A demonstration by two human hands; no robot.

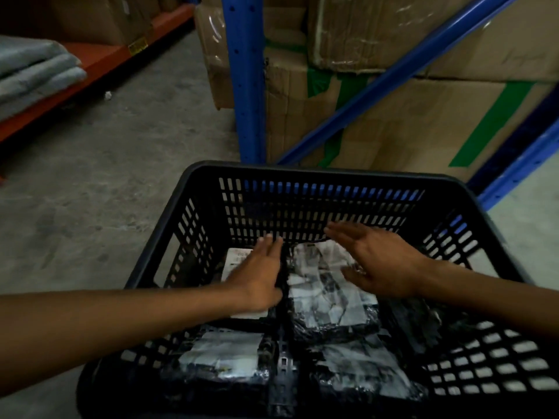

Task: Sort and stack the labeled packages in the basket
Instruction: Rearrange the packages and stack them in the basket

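Observation:
A black slotted plastic basket point(302, 201) fills the lower middle of the head view. Several black wrapped packages with white labels lie flat on its floor. My left hand point(257, 273) rests flat, fingers spread, on a white-labelled package point(239, 256) at the far left. My right hand point(378, 261) hovers open, palm down, over the far middle package point(326, 303). Two more labelled packages lie nearer me, one at the left point(223, 355) and one at the right point(360, 370). Neither hand grips anything.
A blue steel rack point(245, 86) with stacked cardboard boxes point(423, 116) stands right behind the basket. Folded grey cloth point(33, 71) lies on an orange shelf point(99, 58) at the far left. Bare concrete floor point(106, 176) stretches to the left of the basket.

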